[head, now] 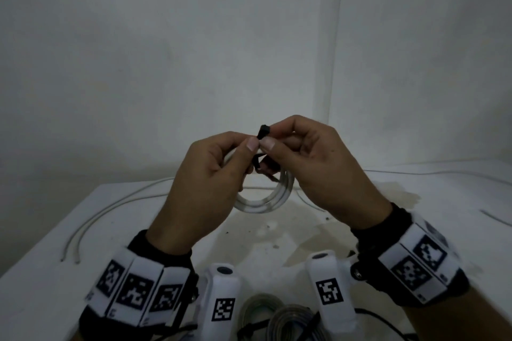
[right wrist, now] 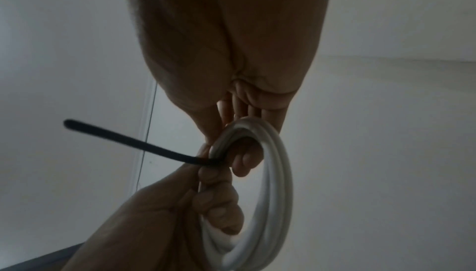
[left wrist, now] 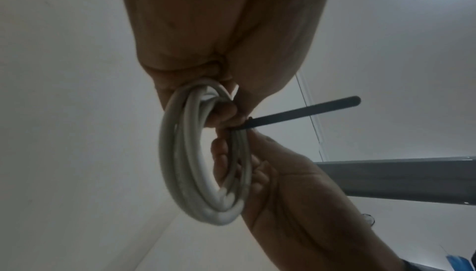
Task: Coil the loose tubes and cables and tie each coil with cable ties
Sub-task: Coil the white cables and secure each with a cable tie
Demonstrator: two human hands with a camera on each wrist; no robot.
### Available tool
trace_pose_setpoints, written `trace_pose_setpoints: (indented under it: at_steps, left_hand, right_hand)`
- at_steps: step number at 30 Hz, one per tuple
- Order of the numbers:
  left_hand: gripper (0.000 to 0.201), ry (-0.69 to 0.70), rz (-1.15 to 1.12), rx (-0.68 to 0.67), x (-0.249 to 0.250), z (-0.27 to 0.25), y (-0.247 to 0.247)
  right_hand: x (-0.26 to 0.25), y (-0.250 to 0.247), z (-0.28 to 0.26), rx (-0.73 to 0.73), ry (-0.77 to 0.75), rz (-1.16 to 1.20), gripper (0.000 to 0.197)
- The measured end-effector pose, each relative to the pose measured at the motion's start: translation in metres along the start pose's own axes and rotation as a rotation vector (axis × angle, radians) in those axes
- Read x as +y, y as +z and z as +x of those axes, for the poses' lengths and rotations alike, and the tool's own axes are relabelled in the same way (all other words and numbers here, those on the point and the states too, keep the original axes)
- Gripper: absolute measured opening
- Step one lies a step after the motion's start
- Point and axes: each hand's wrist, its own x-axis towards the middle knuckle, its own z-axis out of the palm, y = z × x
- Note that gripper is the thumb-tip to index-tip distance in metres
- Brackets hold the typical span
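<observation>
Both hands are raised over the white table (head: 138, 243), holding a coil of white tube (head: 263, 203). My left hand (head: 249, 148) has its fingers curled round the coil (right wrist: 273, 183), and its thumb presses on a black cable tie (head: 262, 132). My right hand (head: 273, 139) pinches the tie's head end between thumb and forefinger, with its other fingers reaching into the coil (left wrist: 190, 163). The tie wraps the strands, and its free tail (left wrist: 304, 112) sticks out sideways past the fingers (right wrist: 128, 143).
Loose white cables (head: 91, 219) curve across the table's left side. A thin cable (head: 443, 173) runs along the back right. Grey coils (head: 277, 315) with black ties lie at the near edge between my wrists. A wall stands close behind. Brownish stains mark the table's middle.
</observation>
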Motion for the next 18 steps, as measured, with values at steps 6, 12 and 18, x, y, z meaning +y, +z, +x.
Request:
trace_pose_setpoints:
  at_steps: [6,12,18]
  left_hand:
    - [0.019,0.053,-0.019,0.097,0.001,0.0,0.005]
    - [0.027,-0.163,-0.359,0.123,-0.002,0.004,0.001]
    - [0.028,-0.102,-0.272,0.019,0.001,0.002,0.003]
  right_hand:
    - [-0.003,-0.002,0.001,0.0,-0.071,-0.124,0.015]
    - [0.004,-0.006,0.0,-0.115,-0.194,-0.258,0.037]
    - [0.007,-0.006,0.001,0.01,-0.296,-0.22,0.021]
